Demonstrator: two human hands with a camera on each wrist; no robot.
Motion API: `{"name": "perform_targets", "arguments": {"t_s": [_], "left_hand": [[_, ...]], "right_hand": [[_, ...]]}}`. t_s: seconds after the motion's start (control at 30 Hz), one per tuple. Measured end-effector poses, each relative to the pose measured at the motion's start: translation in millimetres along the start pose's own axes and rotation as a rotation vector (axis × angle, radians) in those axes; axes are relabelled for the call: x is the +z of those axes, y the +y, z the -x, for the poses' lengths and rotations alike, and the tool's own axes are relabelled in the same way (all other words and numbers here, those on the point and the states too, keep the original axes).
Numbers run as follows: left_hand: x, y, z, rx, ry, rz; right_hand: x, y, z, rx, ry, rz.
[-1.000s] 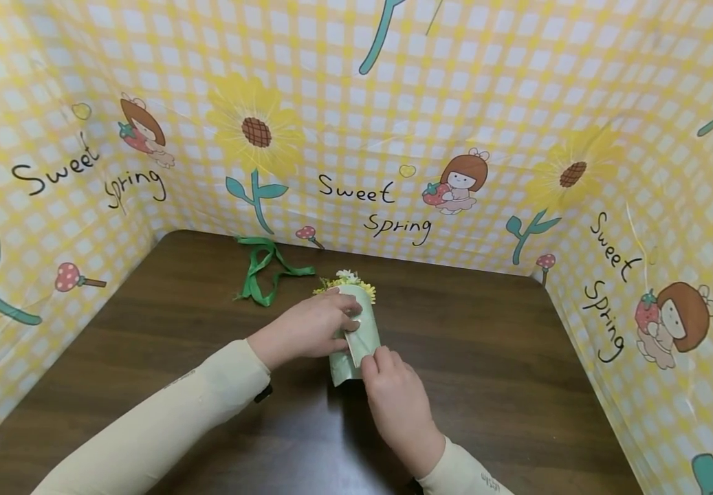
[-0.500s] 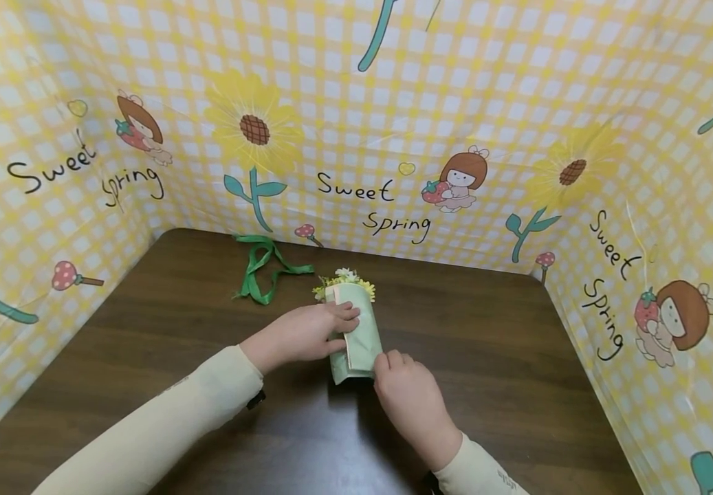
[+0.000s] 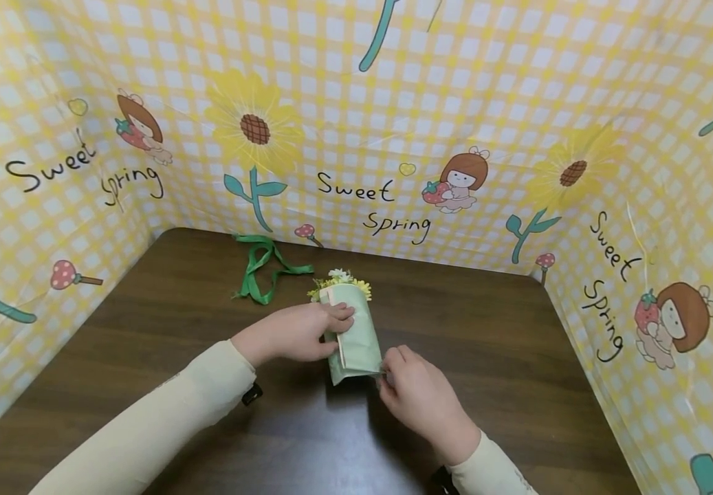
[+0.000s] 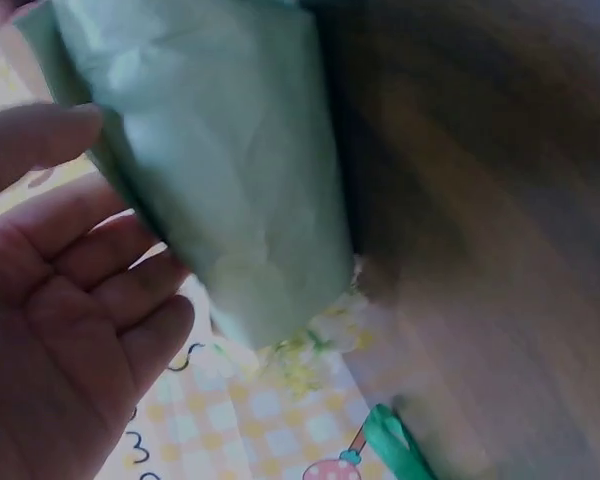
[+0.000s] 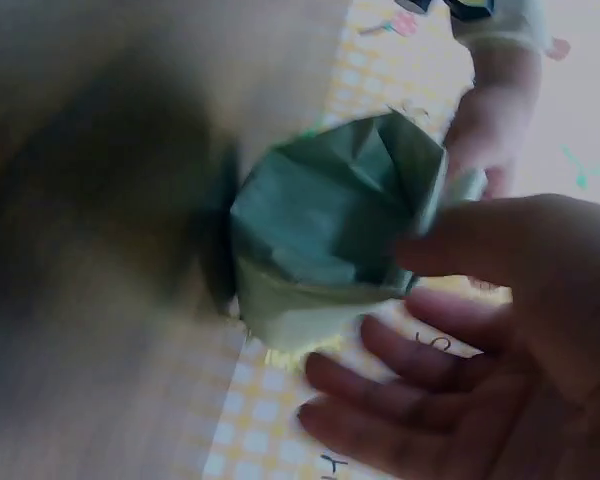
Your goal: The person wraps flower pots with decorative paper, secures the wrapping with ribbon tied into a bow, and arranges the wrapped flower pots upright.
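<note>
A bunch of small white and yellow flowers (image 3: 346, 277) shows at the far end of a roll of pale green wrapping paper (image 3: 359, 337) lying on the table. The paper's overlapping edge runs lengthwise along the top. My left hand (image 3: 306, 330) rests on this seam from the left, fingers extended over it and thumb lower down. At the near right corner my right hand (image 3: 421, 395) pinches the paper's rim between thumb and index finger. In the right wrist view, the near end of the wrapping paper (image 5: 320, 215) gapes, and the other fingers (image 5: 380, 395) are spread away from it.
A green ribbon (image 3: 260, 271) lies loosely looped on the dark wooden table (image 3: 486, 330), behind and left of the bouquet. Yellow checked cloth (image 3: 356, 124) with printed flowers walls in the back and both sides.
My right hand has moved right and down with the paper's near edge, spreading the flap flatter. My left hand has shifted slightly left, and the bouquet's flower end swung a little left.
</note>
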State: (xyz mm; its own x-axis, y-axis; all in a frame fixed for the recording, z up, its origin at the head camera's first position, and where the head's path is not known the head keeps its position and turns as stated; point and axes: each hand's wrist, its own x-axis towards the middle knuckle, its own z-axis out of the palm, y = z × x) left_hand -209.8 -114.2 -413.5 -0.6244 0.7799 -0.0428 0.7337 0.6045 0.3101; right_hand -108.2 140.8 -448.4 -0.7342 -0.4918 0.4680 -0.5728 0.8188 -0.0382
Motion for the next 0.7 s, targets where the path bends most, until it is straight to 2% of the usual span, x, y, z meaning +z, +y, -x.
{"name": "perform_targets", "arguments": {"t_s": [0.13,0.2,0.37,0.47,0.57,0.7], "left_hand": [[-7.8,-1.1,4.1,-0.041,-0.014,0.061],[-8.4,1.1,2.6,-0.062,0.016,0.059],[-2.5,9.3,-6.6,-0.100,0.119,-0.027],[0.3,13.7,-9.7,-0.108,0.122,-0.074],[1.9,17.8,-10.6,-0.123,0.102,-0.095],[4.7,24.8,-9.1,-0.162,0.075,-0.131]], "right_hand": [[-1.6,2.6,0.7,0.116,-0.142,-0.011],[0.6,2.0,-0.8,0.145,-0.181,-0.009],[12.2,-0.9,-3.1,0.123,-0.121,0.022],[16.9,-1.8,-2.1,0.124,-0.086,0.038],[18.7,-1.2,-0.3,0.180,-0.090,0.005],[19.5,0.6,3.1,0.321,-0.140,-0.121]]}}
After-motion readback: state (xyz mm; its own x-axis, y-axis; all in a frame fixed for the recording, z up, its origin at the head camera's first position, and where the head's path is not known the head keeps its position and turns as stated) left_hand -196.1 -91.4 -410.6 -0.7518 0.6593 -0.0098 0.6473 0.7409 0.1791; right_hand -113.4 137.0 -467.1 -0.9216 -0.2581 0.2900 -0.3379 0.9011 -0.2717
